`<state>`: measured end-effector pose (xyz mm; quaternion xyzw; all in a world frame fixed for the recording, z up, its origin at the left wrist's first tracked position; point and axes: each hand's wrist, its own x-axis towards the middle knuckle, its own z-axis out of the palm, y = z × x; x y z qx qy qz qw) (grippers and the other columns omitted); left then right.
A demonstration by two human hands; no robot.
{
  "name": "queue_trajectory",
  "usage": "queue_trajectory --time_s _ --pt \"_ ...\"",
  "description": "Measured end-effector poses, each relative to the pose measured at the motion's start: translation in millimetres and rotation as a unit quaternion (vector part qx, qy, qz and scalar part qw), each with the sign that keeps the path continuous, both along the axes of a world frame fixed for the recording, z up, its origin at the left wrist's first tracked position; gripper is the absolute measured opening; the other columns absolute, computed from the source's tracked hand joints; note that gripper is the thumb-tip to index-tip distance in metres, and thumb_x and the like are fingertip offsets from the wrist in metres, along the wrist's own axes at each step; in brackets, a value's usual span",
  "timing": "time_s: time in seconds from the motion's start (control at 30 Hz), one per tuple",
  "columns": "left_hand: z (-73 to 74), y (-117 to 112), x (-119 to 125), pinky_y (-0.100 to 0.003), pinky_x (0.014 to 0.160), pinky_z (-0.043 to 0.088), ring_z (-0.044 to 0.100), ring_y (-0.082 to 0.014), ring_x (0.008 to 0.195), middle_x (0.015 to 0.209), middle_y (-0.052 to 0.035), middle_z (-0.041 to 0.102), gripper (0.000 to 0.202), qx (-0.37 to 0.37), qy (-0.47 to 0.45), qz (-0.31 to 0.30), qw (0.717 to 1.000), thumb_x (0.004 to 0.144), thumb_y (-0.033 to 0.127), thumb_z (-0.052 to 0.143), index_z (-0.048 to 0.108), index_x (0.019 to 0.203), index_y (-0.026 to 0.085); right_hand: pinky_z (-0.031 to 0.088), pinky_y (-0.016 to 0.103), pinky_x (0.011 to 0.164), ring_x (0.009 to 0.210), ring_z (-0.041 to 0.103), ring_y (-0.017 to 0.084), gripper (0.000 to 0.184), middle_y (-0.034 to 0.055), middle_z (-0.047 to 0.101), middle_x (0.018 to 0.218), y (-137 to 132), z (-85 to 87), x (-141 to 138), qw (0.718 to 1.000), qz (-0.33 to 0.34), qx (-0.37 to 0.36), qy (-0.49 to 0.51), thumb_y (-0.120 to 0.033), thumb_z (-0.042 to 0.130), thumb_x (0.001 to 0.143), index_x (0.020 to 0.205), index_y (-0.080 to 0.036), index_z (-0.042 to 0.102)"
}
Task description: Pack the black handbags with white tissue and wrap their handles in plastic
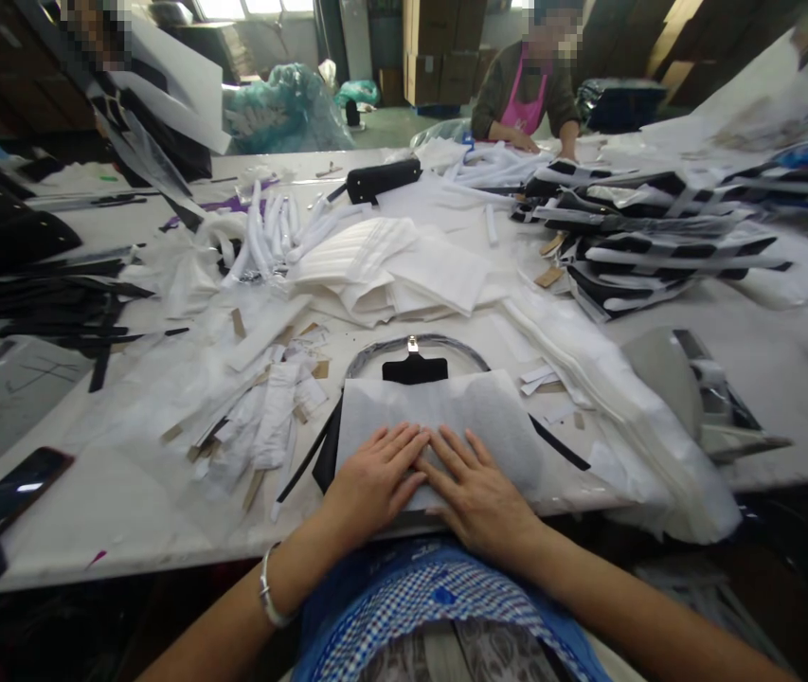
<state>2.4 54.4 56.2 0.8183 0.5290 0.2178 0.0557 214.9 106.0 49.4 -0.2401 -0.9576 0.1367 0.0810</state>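
Note:
My left hand (373,478) and my right hand (475,491) lie flat side by side, fingers stretched out, on a white sheet of thin wrapping fabric (439,412) at the near edge of the table. The sheet covers a black bag (414,367); its top tab with a metal clip and a grey curved strap (418,343) stick out beyond the sheet. Black edges of the bag show at both sides of the sheet. Neither hand grips anything.
A pile of folded white sheets (389,270) lies behind the bag. Scraps of paper and card (261,417) litter the left. Stacked black-and-white bags (645,237) sit at the right. A phone (2,502) lies at the left edge. A person in a pink apron (528,90) works across the table.

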Motion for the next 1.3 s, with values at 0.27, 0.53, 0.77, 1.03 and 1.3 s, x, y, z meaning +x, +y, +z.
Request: queue_trajectory --time_s 0.27,0.53,0.77,1.03,1.3 --pt "-12.8 -9 -6 -0.049 0.111 0.047 0.055 -0.0251 0.133 0.145 -0.0116 0.056 0.044 0.003 0.012 0.023 1.000 0.101 0.030 0.048 0.050 0.142 0.015 0.050 0.042 0.105 0.120 0.060 0.024 0.036 0.0141 0.062 0.129 14 6.9 2 0.978 -0.097 -0.105 0.152 -0.019 0.043 0.100 0.132 -0.018 0.059" --pt "-14.0 -8 -8 -0.047 0.113 0.045 0.055 -0.0243 0.133 0.143 -0.0113 0.057 0.043 0.000 0.022 0.025 0.999 0.102 0.032 0.046 0.053 0.140 0.016 0.054 0.045 0.098 0.109 0.062 0.027 0.034 0.0146 0.066 0.120 13 5.2 -6 0.993 -0.062 -0.011 0.102 -0.014 0.043 0.098 0.127 -0.015 0.060" --pt "-6.3 -7 -14 -0.046 0.115 0.042 0.054 -0.0232 0.134 0.143 -0.0099 0.058 0.043 -0.016 0.042 0.018 0.999 0.103 0.035 0.043 0.052 0.141 0.017 0.056 0.045 0.088 0.102 0.065 0.029 0.031 0.0137 0.068 0.116 25 38.5 -8 1.000 0.001 0.014 -0.009 -0.025 0.056 0.096 0.125 -0.016 0.062" --pt "-7.5 -8 -17 -0.048 0.114 0.041 0.051 -0.0253 0.136 0.146 -0.0110 0.055 0.043 -0.021 0.047 0.011 0.999 0.102 0.032 0.045 0.051 0.142 0.015 0.052 0.042 0.093 0.105 0.063 0.026 0.033 0.0118 0.067 0.118 30 21.1 -3 1.000 -0.011 0.011 0.022 -0.030 0.053 0.098 0.128 -0.020 0.062" --pt "-15.0 -12 -15 -0.049 0.115 0.041 0.052 -0.0247 0.136 0.147 -0.0098 0.054 0.043 -0.005 0.043 0.020 0.999 0.101 0.029 0.047 0.050 0.143 0.021 0.052 0.041 0.092 0.104 0.063 0.025 0.035 0.0117 0.068 0.116 33 19.9 -4 1.000 0.003 0.006 0.014 -0.028 0.053 0.098 0.131 -0.020 0.062"
